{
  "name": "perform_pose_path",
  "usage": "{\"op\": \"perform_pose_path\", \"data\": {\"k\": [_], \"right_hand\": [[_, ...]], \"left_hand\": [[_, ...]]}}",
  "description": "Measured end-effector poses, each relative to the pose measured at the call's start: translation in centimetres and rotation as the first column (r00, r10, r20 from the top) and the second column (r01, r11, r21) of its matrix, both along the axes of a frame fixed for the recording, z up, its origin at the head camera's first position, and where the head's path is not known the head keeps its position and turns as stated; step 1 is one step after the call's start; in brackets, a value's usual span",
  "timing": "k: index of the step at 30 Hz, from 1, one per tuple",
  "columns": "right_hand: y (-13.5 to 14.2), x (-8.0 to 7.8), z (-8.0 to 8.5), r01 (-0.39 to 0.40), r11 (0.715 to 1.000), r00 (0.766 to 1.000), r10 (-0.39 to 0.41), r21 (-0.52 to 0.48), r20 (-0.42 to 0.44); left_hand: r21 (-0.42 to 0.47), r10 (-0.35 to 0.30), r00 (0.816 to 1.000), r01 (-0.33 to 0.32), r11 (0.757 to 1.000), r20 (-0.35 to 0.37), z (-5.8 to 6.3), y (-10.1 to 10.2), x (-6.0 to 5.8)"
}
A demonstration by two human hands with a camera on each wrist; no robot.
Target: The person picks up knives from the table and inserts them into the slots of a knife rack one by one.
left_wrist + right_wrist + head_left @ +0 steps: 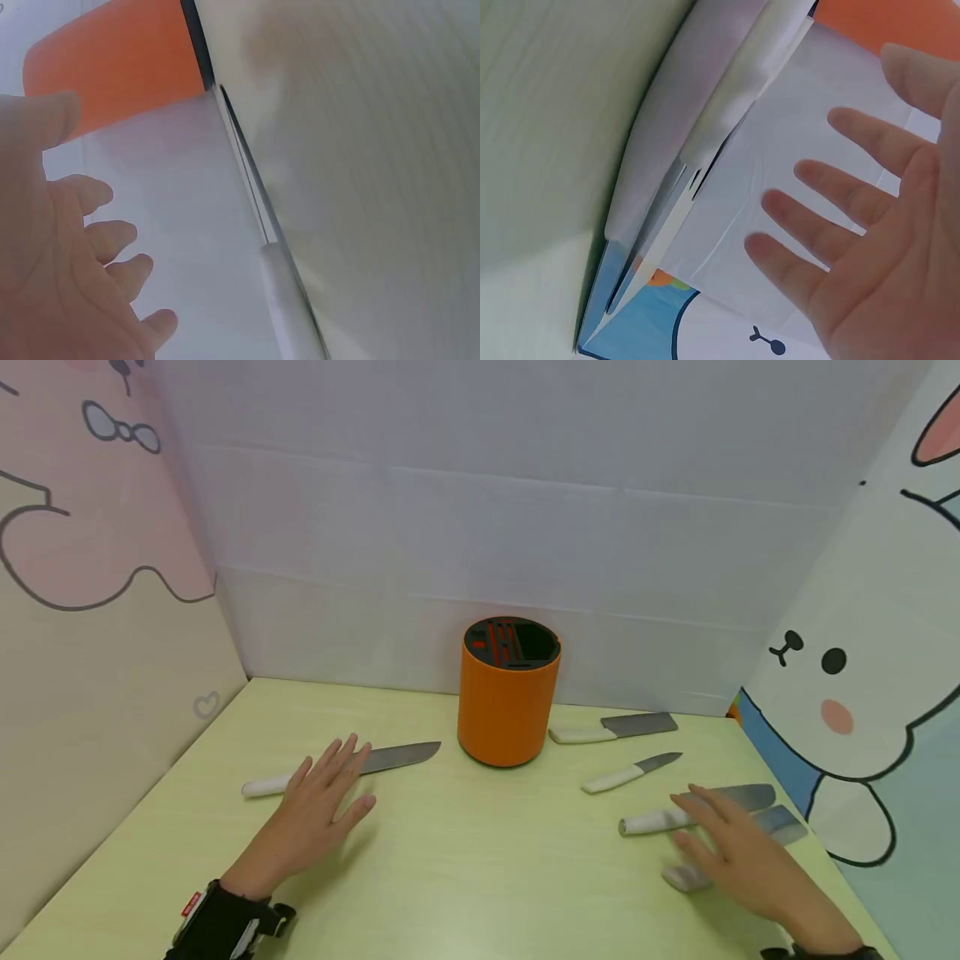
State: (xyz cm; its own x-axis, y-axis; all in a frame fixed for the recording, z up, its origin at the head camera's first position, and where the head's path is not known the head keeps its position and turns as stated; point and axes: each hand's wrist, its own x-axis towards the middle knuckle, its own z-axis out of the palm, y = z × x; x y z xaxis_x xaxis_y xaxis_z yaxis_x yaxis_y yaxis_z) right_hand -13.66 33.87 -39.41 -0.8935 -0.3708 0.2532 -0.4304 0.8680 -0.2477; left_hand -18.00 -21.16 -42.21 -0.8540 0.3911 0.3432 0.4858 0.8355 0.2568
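Long knife [403, 756] lies with its blade pointing toward the orange block [501, 714]; round-tipped knife [651, 822] and broad-bladed knife [784, 823] point toward the table's [480, 868] right edge, close by. Broad tabletop span between hands. Left hand [318, 814] hovers over the long knife, right hand [742, 856] over the other two; both released, fingers extended.

Tabletop booth [465, 860] — cartoon-printed walls [862, 585]

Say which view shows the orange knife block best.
Head view: the orange knife block appears whole, slotted top included. Left wrist view shows it side-on, slots hidden, partly behind the left hand; right wrist view, just a cropped orange patch.
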Motion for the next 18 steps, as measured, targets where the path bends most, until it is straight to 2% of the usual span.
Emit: {"op": "perform_pose_path", "data": {"k": [5,12,18], "right_hand": [[1.3,-0.5,0.6,-0.079,0.997,0.997,0.079,0.015,0.015],[2.9,-1.3,1.3,-0.105,0.991,0.994,0.101,0.085,0.047],[3.4,-1.1,1.2,-0.156,0.978,0.987,0.148,0.139,0.062]], "left_hand": [[0.081,-0.082,0.996,0.079,0.994,0.030,0.1,0.6,-0.3],[0.173,-0.174,0.984,0.166,0.971,0.031,-0.3,2.5,-1.1],[0.230,-0.246,0.967,0.226,0.947,0.062,-0.7,4.8,-1.3]]}}
